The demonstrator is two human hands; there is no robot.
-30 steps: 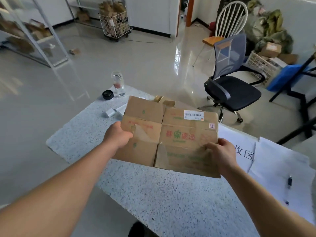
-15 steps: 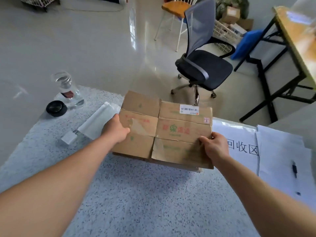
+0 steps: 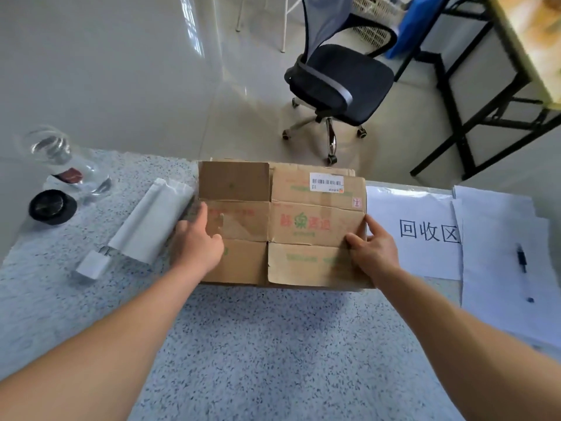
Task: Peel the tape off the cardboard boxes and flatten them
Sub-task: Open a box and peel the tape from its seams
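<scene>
Left grip [image 3: 197, 241] grasps the left edge of the cardboard box [image 3: 303, 226], thumb on top. Right grip [image 3: 375, 250] grasps the right edge, thumb on top. The box lies flat on the speckled surface [image 3: 258, 344], centre of the frame. White roll [image 3: 151, 220]: just beside the box, left. Paper sheets [image 3: 425, 256] and pen [image 3: 522, 262]: right of the frame.
</scene>
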